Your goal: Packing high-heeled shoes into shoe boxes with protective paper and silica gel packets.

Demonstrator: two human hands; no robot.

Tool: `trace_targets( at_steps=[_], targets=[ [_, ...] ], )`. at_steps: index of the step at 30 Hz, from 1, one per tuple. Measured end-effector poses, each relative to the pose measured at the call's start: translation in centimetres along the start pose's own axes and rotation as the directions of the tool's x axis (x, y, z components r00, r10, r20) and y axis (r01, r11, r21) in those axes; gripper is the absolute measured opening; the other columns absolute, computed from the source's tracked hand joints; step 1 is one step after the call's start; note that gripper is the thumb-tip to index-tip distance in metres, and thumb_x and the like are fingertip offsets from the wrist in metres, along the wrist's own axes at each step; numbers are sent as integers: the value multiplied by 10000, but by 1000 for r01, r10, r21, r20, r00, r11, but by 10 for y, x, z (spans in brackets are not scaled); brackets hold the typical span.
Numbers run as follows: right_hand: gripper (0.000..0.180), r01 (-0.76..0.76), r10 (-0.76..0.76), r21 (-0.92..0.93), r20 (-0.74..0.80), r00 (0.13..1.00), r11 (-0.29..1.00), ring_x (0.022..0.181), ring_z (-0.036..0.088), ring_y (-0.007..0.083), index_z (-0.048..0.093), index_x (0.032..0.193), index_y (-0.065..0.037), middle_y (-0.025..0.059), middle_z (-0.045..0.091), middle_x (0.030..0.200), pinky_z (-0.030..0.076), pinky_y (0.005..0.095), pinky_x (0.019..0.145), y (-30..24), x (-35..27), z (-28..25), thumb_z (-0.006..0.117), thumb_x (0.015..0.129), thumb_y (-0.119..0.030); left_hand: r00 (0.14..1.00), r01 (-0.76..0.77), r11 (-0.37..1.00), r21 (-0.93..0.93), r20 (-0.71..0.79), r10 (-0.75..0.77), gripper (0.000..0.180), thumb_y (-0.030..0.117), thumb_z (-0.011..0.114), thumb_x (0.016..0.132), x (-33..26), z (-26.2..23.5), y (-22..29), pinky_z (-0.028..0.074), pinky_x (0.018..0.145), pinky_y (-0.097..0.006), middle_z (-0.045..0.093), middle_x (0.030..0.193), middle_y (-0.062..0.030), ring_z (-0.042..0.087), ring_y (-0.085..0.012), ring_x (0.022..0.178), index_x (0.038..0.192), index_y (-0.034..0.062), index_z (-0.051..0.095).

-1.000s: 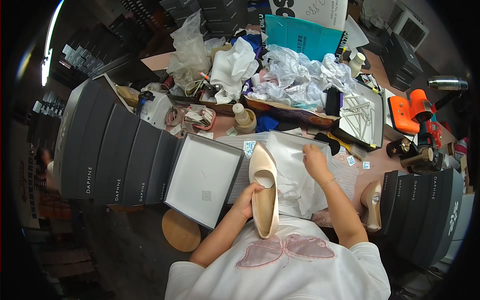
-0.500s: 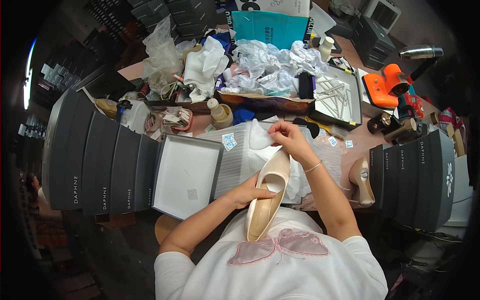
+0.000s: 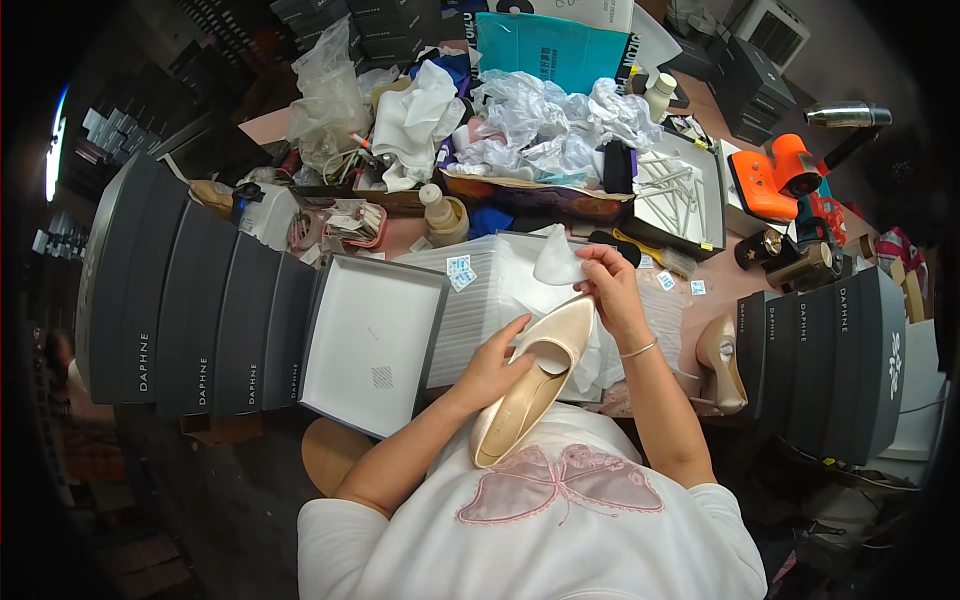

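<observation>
A cream pointed-toe shoe (image 3: 548,335) lies slanted over my lap, toe pointing away and to the right. My left hand (image 3: 492,368) grips its left side, with the thumb over the edge of the opening. Just past the toe, my right hand (image 3: 612,285) pinches a soft white piece of cloth or tissue (image 3: 556,262), which hangs off to the left of the fingers. A second cream shoe (image 3: 722,365) stands at the right by the stacked boxes. Beneath my hands lie white tissue paper (image 3: 600,355) and an open grey-edged box lid or tray (image 3: 368,345) with a white inside.
Dark shoe boxes (image 3: 180,300) stand in a row at left, others (image 3: 825,350) at right. Behind are a carton of crumpled paper (image 3: 560,200), a pump bottle (image 3: 440,215), a yellow-handled brush (image 3: 655,255), a tray of white sticks (image 3: 672,195) and an orange device (image 3: 775,175).
My left hand has shifted forward along the shoe's side, and the shoe has tilted more to the right. My right hand with the white piece has moved slightly right. The view has shifted a little.
</observation>
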State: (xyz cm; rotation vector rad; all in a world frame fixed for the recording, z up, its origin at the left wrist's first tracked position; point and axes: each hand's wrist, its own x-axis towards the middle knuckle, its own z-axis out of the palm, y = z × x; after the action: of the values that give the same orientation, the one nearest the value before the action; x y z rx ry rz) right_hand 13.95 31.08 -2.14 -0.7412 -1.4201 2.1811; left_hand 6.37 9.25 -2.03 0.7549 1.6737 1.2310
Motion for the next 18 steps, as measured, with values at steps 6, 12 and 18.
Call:
trace_targets(
  at_steps=[6,12,18],
  targets=[
    [253,-7,24,-129,130,991,992,804,583,80,620,1132,-5,10,613,891,483,221,741,7,-9,-10,598,893,-84,885,363,930,52,293,-362,699,163,633,860,34,-18,0,451,947,-338,459,1337,-203,510,-251,1174,1450,40,280],
    [124,167,-168,-81,-9,986,983,789,550,63,603,1005,-13,-2,593,923,463,222,733,3,-40,-20,598,884,-40,834,450,869,-204,444,-328,805,194,669,837,36,4,-33,485,890,-303,502,1235,-180,554,-226,1097,1476,45,202],
    [283,516,-370,-727,373,851,453,799,567,259,611,1034,-32,123,544,898,476,322,689,-18,-106,12,644,759,30,851,518,575,-633,448,-274,741,11,552,843,31,4,-20,507,950,-355,461,1307,-144,554,-252,1147,1482,124,194]
  ],
)
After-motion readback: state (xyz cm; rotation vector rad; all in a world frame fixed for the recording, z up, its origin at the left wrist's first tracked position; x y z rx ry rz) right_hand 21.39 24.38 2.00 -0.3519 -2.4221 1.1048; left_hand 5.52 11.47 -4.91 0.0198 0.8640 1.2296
